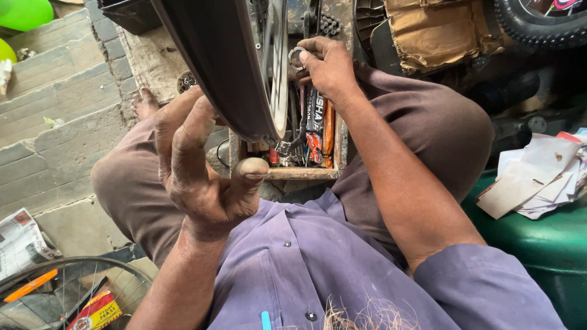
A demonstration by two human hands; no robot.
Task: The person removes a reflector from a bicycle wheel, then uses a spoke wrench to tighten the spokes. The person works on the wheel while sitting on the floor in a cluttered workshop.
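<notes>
A bicycle wheel (244, 73) is held upright between the knees of a seated person, above an open wooden toolbox (302, 173) that stands on the floor. The left hand (199, 165) is raised on the near left side of the tyre (208, 55), its fingers (183, 143) spread and lightly curled, gripping nothing; only the fingertips seem to lie against the tyre, though the contact is partly hidden. The right hand (330, 64) is placed at the hub area, to the right of the rim (279, 67), and its fingers (312, 58) are closed around a small metal ring (296, 56), pinched between thumb and forefinger.

It is judged that the ring is being fitted or turned at the axle. For this step to be done well, the wheel should be kept from rolling by the left hand, so a firmer hold on the tyre is advised. The ring should be kept square to the axle and turned gently, because a tilted part can jam or cross its thread. The spokes (272, 36) are close to the knuckles, so short movements are preferred. If the ring is dropped, it will probably fall among the tools (315, 122) in the toolbox below, where it can be hard to find.

Far to the right, loose papers (538, 177) lie on a green container (550, 250).
</notes>
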